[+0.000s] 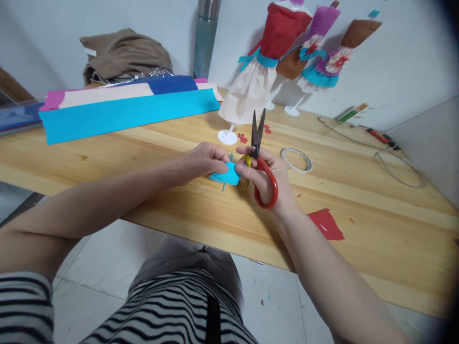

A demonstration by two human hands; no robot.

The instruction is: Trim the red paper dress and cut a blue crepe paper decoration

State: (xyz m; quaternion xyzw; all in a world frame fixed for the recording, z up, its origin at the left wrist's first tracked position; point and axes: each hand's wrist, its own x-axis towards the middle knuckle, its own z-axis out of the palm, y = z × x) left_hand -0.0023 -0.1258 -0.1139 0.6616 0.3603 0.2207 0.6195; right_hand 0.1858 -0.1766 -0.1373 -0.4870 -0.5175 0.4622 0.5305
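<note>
Turquoise sheet material, cut to a small piece (232, 177), lay between both hands near the front of the pale wooden table (179, 205). The left hand (202, 161) was mostly closed, pinching it; the partly curled right hand (283, 180) touched its other side, apparently for steadiness. Metal scissors with a red handle (254, 152) were held in that right hand, dark blades slightly parted and aimed away, probably to free the fingertips. No writing was legible, even on the white tag (90, 52) against the brown cloth bundle (132, 53).
</note>
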